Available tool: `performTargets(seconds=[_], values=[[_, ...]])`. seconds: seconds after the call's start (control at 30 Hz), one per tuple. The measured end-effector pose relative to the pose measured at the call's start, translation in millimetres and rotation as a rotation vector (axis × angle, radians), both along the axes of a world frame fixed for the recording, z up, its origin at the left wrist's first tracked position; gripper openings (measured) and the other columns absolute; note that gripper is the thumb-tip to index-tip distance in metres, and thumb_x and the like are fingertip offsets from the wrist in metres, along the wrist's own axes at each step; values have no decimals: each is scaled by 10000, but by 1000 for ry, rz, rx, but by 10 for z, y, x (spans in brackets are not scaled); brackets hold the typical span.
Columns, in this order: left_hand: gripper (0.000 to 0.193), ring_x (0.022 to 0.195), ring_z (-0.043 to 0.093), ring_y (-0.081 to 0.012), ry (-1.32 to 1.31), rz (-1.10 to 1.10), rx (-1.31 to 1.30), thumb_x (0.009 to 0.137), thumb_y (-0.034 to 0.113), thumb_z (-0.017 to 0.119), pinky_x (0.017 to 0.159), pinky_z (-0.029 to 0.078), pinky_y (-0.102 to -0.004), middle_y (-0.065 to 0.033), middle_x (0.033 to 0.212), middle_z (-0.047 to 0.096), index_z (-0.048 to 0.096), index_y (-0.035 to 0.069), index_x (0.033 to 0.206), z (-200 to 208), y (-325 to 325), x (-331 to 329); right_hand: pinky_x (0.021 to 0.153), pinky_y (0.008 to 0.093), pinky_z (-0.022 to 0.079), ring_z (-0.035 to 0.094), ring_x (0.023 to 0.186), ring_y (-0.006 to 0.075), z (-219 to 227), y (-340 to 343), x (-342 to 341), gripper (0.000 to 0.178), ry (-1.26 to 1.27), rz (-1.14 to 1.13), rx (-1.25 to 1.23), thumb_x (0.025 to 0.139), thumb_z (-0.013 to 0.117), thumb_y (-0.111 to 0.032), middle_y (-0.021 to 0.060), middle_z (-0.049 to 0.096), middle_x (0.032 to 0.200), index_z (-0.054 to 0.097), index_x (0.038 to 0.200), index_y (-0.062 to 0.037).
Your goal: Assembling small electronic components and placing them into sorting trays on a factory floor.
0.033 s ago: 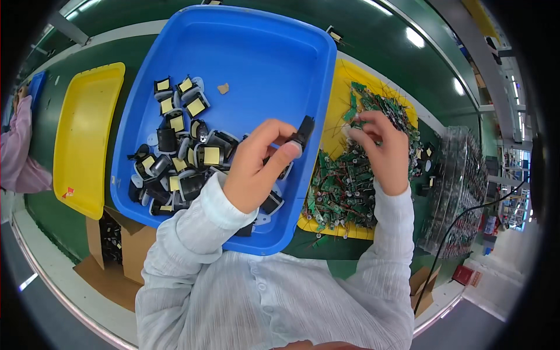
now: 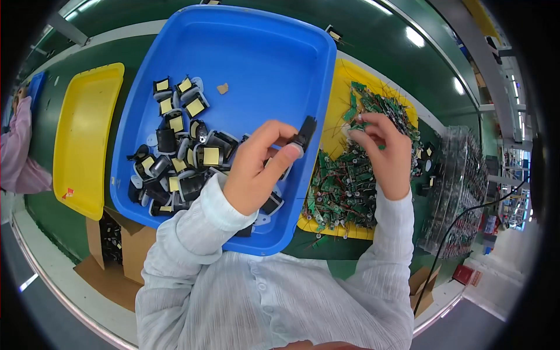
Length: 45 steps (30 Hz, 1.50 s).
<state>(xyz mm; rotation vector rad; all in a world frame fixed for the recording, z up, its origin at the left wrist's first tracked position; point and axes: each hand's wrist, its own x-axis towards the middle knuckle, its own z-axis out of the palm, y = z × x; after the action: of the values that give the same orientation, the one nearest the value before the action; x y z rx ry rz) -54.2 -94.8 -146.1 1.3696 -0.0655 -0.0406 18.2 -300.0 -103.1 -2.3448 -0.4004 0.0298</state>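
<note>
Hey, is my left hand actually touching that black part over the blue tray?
Touching. The head view shows the left hand holding the black part, its thumb against the near end.

Held black part (image 2: 307, 128), lower end hidden

Cardboard box (image 2: 140, 248) near left yellow tray (image 2: 88, 140).

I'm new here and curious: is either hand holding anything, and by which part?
The left hand pinches a black part by its near end. Whether the right hand holds anything cannot be told.
</note>
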Motion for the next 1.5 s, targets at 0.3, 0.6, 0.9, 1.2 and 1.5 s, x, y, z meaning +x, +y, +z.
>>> performTargets(seconds=[0.3,0.6,0.9,1.2,1.5], values=[[244,956,505,-158,-15,-28,-272,780,-30,590,828,445,-286,-70,1059,463,541,11,1016,-12,-158,-36,573,241,445,606,642,190,80,187,-415,120,51,137,239,785,558,18,100,586,799,552,904,3],[245,966,513,-172,-43,7,-159,777,-27,597,810,466,-287,-90,1065,469,544,5,1015,24,-172,-55,672,240,431,529,718,103,-28,239,-458,103,428,83,843,866,476,-24,37,545,808,469,967,-6],[254,974,518,-177,-84,25,-99,776,-22,603,813,472,-286,-94,1067,467,547,5,1022,24,-161,-50,710,225,411,511,757,97,-58,217,-420,90,526,122,826,862,485,-18,35,535,856,482,952,-24],[250,960,531,-183,-109,46,-29,764,-19,615,796,483,-287,-99,1064,473,563,8,1007,27,-176,-49,605,275,468,578,700,207,-50,253,-442,141,-82,199,353,734,617,39,100,559,821,537,840,-10],[226,921,561,-196,-139,74,39,737,-22,624,779,488,-292,-109,1031,524,603,12,960,34,-183,-46,531,284,466,576,648,216,-31,262,-390,159,-357,272,186,667,676,29,87,550,805,575,777,-26]])
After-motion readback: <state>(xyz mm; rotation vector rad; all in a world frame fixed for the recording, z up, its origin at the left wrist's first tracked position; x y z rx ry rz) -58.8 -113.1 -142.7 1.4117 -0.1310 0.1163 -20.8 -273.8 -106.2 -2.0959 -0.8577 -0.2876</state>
